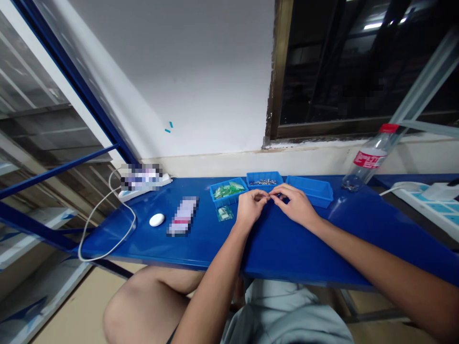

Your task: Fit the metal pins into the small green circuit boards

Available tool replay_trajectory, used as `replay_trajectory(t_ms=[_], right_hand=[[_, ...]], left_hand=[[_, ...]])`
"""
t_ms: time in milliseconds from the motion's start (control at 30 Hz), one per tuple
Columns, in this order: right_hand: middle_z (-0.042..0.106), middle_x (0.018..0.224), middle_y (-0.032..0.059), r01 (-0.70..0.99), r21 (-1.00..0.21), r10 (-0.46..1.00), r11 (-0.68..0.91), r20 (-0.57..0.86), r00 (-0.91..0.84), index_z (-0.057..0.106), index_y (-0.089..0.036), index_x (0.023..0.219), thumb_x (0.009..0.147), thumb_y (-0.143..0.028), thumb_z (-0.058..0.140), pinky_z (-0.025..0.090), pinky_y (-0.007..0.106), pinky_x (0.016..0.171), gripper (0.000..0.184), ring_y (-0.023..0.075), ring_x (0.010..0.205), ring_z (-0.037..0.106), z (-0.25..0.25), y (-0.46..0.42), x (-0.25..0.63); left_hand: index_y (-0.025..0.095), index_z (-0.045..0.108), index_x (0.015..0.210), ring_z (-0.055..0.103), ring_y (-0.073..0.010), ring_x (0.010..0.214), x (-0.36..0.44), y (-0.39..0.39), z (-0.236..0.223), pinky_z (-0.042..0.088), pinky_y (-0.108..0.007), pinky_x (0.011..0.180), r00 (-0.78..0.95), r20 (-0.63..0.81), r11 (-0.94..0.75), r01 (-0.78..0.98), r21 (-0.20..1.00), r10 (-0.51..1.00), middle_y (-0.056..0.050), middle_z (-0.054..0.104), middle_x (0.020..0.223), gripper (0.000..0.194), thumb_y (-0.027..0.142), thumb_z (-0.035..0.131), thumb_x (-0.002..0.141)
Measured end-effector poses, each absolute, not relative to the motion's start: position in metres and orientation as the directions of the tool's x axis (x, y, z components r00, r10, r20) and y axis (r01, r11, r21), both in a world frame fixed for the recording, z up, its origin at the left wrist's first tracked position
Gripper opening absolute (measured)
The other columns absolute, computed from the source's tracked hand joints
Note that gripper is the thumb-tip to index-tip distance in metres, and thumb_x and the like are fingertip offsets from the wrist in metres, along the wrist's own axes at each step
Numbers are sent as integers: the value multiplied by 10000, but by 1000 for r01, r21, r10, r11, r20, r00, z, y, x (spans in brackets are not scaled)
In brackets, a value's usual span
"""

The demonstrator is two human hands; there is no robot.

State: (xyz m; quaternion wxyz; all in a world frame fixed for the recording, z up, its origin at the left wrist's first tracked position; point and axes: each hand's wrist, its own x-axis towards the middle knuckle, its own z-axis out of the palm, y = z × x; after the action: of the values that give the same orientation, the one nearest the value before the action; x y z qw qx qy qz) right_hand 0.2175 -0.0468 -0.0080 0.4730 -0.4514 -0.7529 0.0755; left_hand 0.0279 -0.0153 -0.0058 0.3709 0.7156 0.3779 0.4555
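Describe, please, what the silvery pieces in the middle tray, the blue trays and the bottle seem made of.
Silvery pieces: probably metal, shiny, from their bright glints. Blue trays: likely plastic, slightly glossy, with even colour and thin walls. Bottle: apparently clear, smooth plastic; the background shows through.

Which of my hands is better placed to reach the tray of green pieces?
Probably your left hand: it's right beside that tray, on the tray's near side. Your right hand is farther off, closer to the rightmost tray.
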Motion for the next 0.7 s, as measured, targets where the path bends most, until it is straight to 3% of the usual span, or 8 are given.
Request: replay_trajectory(t_ms=[267, 467, 700], right_hand=[[768, 921, 36, 621, -573, 796, 535, 588, -144, 711, -238, 951, 920, -270, 651, 588, 350, 722, 74, 205, 764, 707, -12, -43, 221], [764, 870, 36, 586, -622, 820, 520, 555, -139, 673, -233, 926, 905, -294, 656, 593, 331, 671, 66, 191, 722, 706, -9, -47, 216], [746, 1024, 95, 591, -590, 767, 550, 637, -78, 689, -225, 1116, 954, -315, 625, 619, 390, 754, 196, 240, 884, 725, -8, -48, 215]], left_hand=[[173, 764, 1009, 783, -179, 878, 28, -16, -8, 630, -306, 863, 336, 381, -466, 224, 856, 861, -54, 813, 959, 165, 108, 677, 884], [181, 613, 1281, 777, -166, 868, 31, -15, -10, 631, -295, 847, 324, 361, -423, 146, 894, 875, -47, 793, 957, 462, 59, 662, 838], [201, 538, 1138, 738, -126, 709, 31, -19, -3, 559, -208, 659, 227, 294, -335, 168, 927, 928, -12, 766, 887, 406, 86, 706, 787]])
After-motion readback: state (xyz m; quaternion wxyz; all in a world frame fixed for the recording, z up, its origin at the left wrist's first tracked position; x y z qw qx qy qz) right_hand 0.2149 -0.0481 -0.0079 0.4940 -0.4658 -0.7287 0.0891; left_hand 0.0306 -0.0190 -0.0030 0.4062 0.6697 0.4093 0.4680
